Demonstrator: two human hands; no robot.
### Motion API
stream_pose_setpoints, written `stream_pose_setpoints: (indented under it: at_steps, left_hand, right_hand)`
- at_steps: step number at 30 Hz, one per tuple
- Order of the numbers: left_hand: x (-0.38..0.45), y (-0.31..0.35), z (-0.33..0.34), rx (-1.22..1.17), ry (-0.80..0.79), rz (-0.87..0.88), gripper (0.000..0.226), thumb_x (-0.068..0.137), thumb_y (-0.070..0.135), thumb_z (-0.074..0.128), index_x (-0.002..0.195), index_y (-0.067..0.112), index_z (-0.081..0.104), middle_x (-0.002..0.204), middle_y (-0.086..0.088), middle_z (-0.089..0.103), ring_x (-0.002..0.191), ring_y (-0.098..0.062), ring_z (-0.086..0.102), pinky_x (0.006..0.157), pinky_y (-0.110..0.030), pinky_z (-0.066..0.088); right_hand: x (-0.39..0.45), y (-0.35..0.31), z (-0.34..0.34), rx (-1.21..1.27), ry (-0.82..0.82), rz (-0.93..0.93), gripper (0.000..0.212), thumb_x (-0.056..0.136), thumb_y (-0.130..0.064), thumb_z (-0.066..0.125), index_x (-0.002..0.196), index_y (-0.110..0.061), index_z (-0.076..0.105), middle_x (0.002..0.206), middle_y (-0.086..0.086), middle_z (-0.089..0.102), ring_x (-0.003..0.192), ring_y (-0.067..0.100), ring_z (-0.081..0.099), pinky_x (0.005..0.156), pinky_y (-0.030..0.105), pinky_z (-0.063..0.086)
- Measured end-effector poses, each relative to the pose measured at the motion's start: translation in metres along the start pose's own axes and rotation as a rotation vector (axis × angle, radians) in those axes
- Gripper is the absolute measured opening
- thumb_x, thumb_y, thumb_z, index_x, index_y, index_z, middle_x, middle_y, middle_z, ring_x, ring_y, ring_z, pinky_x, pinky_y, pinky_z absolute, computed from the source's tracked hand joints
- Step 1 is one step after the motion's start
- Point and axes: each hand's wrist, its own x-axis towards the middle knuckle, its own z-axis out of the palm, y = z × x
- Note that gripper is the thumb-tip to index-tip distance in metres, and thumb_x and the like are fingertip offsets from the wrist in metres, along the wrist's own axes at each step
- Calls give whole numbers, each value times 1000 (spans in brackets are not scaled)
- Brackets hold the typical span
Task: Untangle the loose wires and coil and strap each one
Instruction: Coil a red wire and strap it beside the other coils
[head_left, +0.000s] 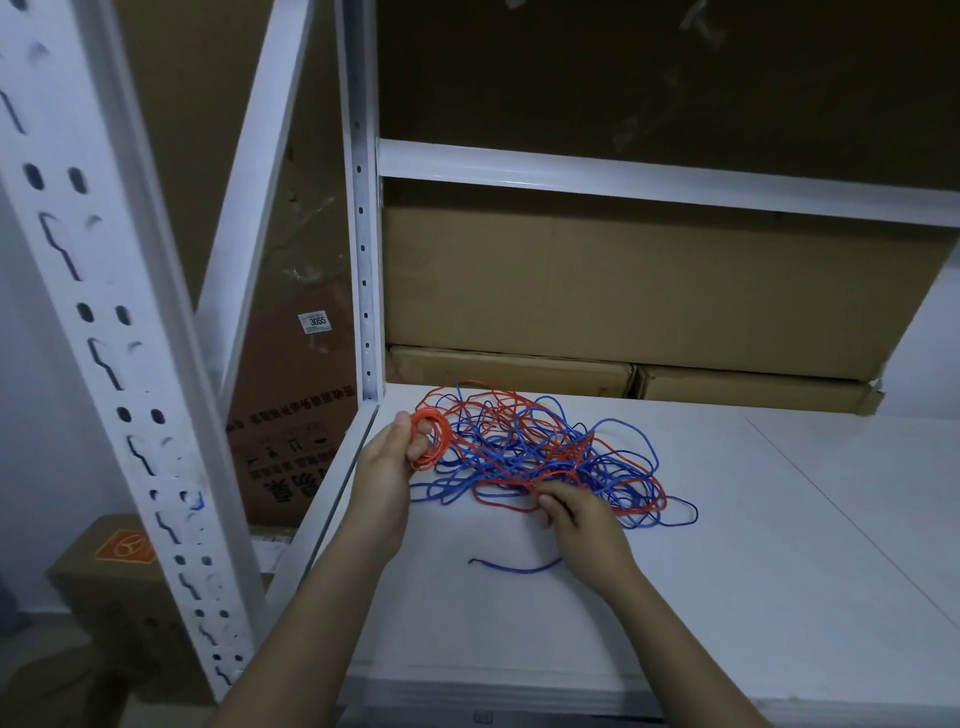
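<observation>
Left hand (387, 457): fingers curled, gripping a small red wire coil (432, 439). Right hand (576, 512): fingertips pinching red wire at 6 o'clock of the red-and-blue tangle (540, 449) on the white shelf (779, 545).

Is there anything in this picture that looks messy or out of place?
Yes. The red wire and blue wire lie knotted together on the white shelf; only a small red coil in the left hand is wound.

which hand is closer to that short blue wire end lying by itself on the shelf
Right. The right hand sits just above the short blue wire end, its wrist over the wire's right tip, fingers pinching the red wire. The left hand is farther up and left, holding the red coil.
</observation>
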Motion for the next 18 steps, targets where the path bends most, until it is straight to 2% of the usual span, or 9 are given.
stream_pose_setpoints:
  at_steps: [3,5,8,10,12,13,16,18]
  left_hand:
    - [-4,-5,8,81,-57,28,48,104,31,33,58,17,34,53,7,46,53,-2,48,60,-14,41]
    - [-7,-5,13,137,-110,12,48,104,33,33,58,21,40,64,-1,58,63,-6,59,59,-13,45]
    - [-12,0,21,200,-131,26,46,104,31,34,61,21,48,67,5,67,63,0,64,56,-8,46]
    - [-16,1,25,239,-133,53,47,104,30,34,60,21,50,59,10,64,57,4,59,53,-5,43]
    - [-19,0,25,262,-139,65,48,104,29,35,59,23,50,56,10,61,56,4,57,55,-6,43]
    - [-20,-1,24,268,-142,67,49,104,29,35,58,23,50,56,11,61,56,4,56,56,-6,43]
    - [-23,-2,22,290,-131,62,49,104,30,35,58,24,52,62,9,61,62,-2,57,63,-12,44]
    - [-24,-1,19,304,-114,49,44,104,31,35,67,21,57,74,-3,62,72,-12,57,68,-20,45]
  right_hand:
    - [0,-2,2,-349,-53,-113,22,97,-23,49,104,-22,70,101,-10,69,98,20,55,82,29,37]
    - [0,-6,3,-378,-24,-159,26,94,-21,51,114,-22,68,116,-7,66,111,20,53,94,31,35]
    - [-2,-16,1,-207,43,-155,47,80,-9,57,126,-16,60,128,-1,59,120,21,48,103,32,32]
    - [-8,-28,-2,-19,47,-126,56,73,-11,53,129,-14,57,130,-1,54,122,18,43,104,22,29]
    - [-13,-42,-2,187,-6,-103,56,71,-14,48,126,-17,58,125,-5,54,119,11,43,101,12,28]
    - [-16,-47,0,266,-25,-96,53,70,-13,46,121,-17,60,121,-6,57,117,9,46,100,12,31]
    - [-23,-57,2,423,-32,-73,40,72,-11,42,105,-14,65,110,-1,64,111,14,54,98,27,41]
    - [-28,-58,3,490,-6,-78,35,75,-11,39,99,-12,65,107,2,66,109,18,56,97,32,42]
